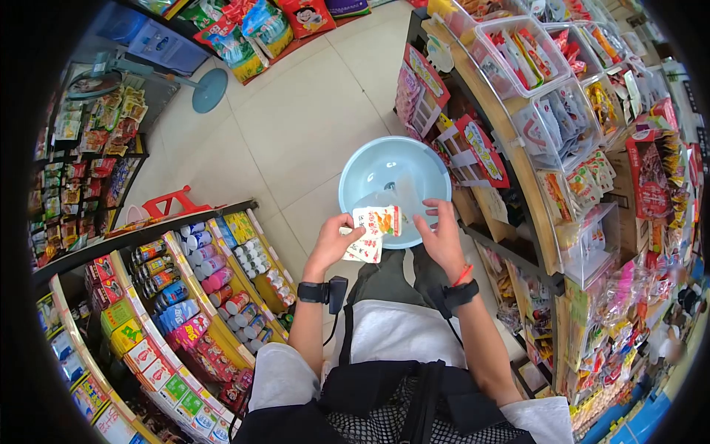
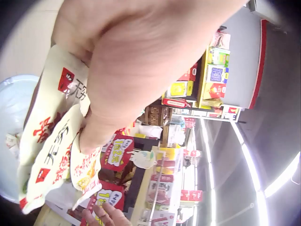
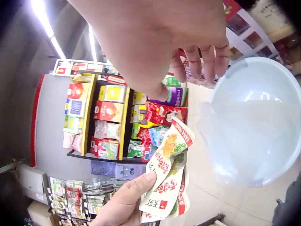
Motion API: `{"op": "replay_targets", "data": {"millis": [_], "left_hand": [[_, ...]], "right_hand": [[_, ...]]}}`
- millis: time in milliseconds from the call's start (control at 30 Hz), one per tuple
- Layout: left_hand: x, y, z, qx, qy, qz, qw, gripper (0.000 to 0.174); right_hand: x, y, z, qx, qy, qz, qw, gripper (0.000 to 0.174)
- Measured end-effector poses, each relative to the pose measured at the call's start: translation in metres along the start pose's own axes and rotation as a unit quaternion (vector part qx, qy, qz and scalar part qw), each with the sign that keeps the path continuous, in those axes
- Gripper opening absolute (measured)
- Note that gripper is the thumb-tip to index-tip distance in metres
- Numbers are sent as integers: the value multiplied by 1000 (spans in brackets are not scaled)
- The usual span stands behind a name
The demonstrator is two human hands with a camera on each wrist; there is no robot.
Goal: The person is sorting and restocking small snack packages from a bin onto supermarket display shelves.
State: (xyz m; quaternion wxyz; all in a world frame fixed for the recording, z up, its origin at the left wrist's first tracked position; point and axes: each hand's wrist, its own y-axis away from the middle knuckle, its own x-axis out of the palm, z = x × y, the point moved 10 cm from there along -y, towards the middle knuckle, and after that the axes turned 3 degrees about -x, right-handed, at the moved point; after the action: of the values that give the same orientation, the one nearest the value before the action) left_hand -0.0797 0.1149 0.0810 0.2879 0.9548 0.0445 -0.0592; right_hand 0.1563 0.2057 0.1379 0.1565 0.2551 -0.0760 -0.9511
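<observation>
My left hand (image 1: 330, 243) pinches a small fan of white snack packets (image 1: 373, 231) with red lettering, the thumb lying across their near end. In the left wrist view three packets (image 2: 55, 155) overlap, and the right wrist view shows the front packet (image 3: 165, 157) with an orange picture and a red top edge. Beneath the hands is a light blue basin (image 1: 355, 164) with something translucent inside. My right hand (image 1: 444, 238) hovers by the basin's right rim, fingers spread and loosely bent, holding nothing.
Shelves of cans and boxes (image 1: 214, 288) flank me on the left. To the right stands a wooden rack with clear bins (image 1: 521, 55) of packets, with red price cards (image 1: 484, 152) on its front. Large colourful bags (image 1: 266, 29) lie ahead on the tiled floor (image 1: 296, 103).
</observation>
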Motion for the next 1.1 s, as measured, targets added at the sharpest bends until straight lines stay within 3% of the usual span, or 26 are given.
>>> {"op": "replay_targets", "data": {"millis": [33,133,233,333,500,600,633,700,800,967,1067,1100], "left_hand": [[0,6,-21,29,-20,10,999,22],[14,19,-72,51,-37,70,996,23],[44,28,-121,74,-23,137,988,24],[73,28,-146,103,-14,184,977,22],[109,34,-169,111,61,240,962,31],[123,37,-187,119,90,246,958,41],[129,36,-192,119,114,243,956,42],[148,34,-196,113,151,262,947,42],[168,31,-201,121,73,287,947,40],[184,43,-223,143,45,321,935,40],[195,45,-220,155,16,324,933,46],[202,40,-208,132,1,328,935,48]], "right_hand": [[-9,-1,24,-32,6,-6,999,42],[-13,2,69,-66,-101,90,989,49],[-13,16,88,-35,-85,238,967,44],[-43,27,78,62,-94,224,968,42],[-109,51,57,93,-160,38,982,35],[-137,65,38,90,-224,-65,968,33],[-145,67,42,57,-185,-91,977,32],[-146,74,52,62,-161,-106,979,33],[-159,85,60,66,-72,-118,988,39],[-188,106,63,-40,-63,-183,980,39],[-203,119,47,71,-131,-165,975,32],[-210,123,43,78,-190,-198,958,28]]}}
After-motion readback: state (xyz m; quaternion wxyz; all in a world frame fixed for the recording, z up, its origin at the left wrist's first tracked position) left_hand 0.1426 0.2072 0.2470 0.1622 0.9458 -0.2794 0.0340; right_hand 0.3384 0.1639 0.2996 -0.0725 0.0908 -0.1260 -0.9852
